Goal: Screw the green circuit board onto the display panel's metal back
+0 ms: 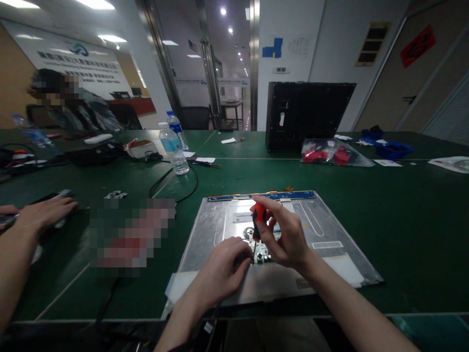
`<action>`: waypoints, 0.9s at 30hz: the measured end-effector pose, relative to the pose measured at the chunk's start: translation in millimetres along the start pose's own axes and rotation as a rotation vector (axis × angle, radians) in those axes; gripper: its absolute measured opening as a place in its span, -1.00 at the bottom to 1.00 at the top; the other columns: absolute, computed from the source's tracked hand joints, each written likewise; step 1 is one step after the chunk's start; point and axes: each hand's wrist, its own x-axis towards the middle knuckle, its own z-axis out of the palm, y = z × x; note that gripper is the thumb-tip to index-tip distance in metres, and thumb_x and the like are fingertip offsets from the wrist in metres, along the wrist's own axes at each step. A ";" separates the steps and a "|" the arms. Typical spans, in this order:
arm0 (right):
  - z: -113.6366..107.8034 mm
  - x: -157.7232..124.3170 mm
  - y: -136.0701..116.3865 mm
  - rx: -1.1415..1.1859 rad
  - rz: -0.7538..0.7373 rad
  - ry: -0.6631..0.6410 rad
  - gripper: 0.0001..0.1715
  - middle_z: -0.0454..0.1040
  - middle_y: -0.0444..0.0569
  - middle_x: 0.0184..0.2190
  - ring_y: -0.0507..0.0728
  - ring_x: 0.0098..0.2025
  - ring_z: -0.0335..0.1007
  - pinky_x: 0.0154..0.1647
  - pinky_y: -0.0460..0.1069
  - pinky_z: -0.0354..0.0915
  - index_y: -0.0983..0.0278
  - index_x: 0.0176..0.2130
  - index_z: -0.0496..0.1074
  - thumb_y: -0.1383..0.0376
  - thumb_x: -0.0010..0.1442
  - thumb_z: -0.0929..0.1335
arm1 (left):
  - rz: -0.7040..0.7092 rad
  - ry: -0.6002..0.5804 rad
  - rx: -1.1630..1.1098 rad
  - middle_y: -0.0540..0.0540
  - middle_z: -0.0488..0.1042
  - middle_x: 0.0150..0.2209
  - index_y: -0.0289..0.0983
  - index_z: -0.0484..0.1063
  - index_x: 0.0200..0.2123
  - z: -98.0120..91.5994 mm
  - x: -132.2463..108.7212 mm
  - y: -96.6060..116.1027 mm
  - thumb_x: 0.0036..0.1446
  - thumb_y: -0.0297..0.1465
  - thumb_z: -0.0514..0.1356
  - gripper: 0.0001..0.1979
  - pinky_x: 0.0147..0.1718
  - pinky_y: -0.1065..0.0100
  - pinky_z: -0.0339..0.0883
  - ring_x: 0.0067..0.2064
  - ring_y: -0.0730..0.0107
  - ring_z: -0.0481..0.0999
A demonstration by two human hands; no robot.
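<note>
On the green bench, a silver display panel is laid flat. The left hand is curled on it, its grasp not discernible. The fingers of the right hand are closed around a red-handled screwdriver, held upright over a small circuit board.

Dim overhead ceiling lights glare at top; the green table sits murky, edges bowed by wide-angle distortion.
</note>
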 end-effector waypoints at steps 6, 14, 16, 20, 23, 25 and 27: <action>2.4 0.4 0.9 -0.088 -0.038 0.040 -0.55 0.41 -0.15 -0.38 -0.01 -0.53 0.22 -0.54 -0.08 0.27 0.20 0.13 0.23 0.31 0.26 0.31 | -0.007 -0.009 -0.009 -0.08 0.47 -0.32 -0.25 0.37 -0.35 0.9 -0.4 -1.8 0.15 -0.54 0.07 -0.88 -0.27 0.30 0.25 -0.25 0.27 0.42; 0.5 -0.7 0.3 -0.056 -0.033 -0.001 -0.53 0.44 -0.09 -0.32 0.01 -0.46 0.29 -0.50 -0.07 0.29 0.22 0.16 0.23 0.30 0.27 0.29 | -0.004 -0.008 -0.003 -0.09 0.47 -0.31 -0.25 0.39 -0.33 0.1 -0.2 -0.2 0.16 -0.55 0.07 -0.87 -0.26 0.29 0.27 -0.24 0.26 0.42; -0.4 -1.0 -0.3 -0.007 -0.012 -0.025 -0.49 0.46 -0.06 -0.27 0.02 -0.41 0.34 -0.46 -0.06 0.34 0.23 0.20 0.20 0.36 0.26 0.25 | -0.003 0.000 0.004 -0.08 0.47 -0.33 -0.25 0.38 -0.36 -0.2 0.3 0.1 0.15 -0.54 0.07 -0.87 -0.28 0.31 0.26 -0.25 0.26 0.42; 0.4 -1.3 -0.3 -0.009 -0.002 -0.012 -0.47 0.45 -0.07 -0.27 0.01 -0.43 0.34 -0.48 -0.08 0.33 0.25 0.19 0.20 0.39 0.24 0.26 | 0.001 -0.001 0.009 -0.08 0.47 -0.34 -0.25 0.38 -0.38 0.0 0.6 -0.7 0.14 -0.54 0.08 -0.88 -0.29 0.32 0.25 -0.25 0.27 0.43; 3.1 -0.9 1.0 -0.075 -0.030 0.040 -0.53 0.42 -0.15 -0.37 -0.03 -0.52 0.22 -0.52 -0.09 0.26 0.23 0.14 0.24 0.35 0.24 0.31 | -0.001 -0.012 -0.003 -0.08 0.48 -0.32 -0.25 0.40 -0.34 0.8 0.4 -2.1 0.15 -0.53 0.08 -0.87 -0.26 0.31 0.26 -0.24 0.27 0.43; 4.6 -0.4 2.2 -0.093 -0.047 0.060 -0.56 0.38 -0.20 -0.43 -0.03 -0.55 0.17 -0.53 -0.10 0.24 0.21 0.10 0.26 0.32 0.24 0.35 | -0.006 -0.013 -0.008 -0.08 0.48 -0.31 -0.25 0.39 -0.34 1.2 0.3 -2.8 0.15 -0.53 0.07 -0.87 -0.25 0.30 0.27 -0.24 0.27 0.43; 5.0 0.1 3.0 -0.089 -0.060 0.056 -0.56 0.38 -0.21 -0.44 -0.03 -0.54 0.17 -0.52 -0.10 0.24 0.21 0.10 0.26 0.28 0.25 0.37 | -0.008 -0.008 -0.008 -0.08 0.47 -0.31 -0.25 0.38 -0.34 1.3 0.3 -3.0 0.15 -0.53 0.07 -0.88 -0.26 0.30 0.26 -0.24 0.27 0.43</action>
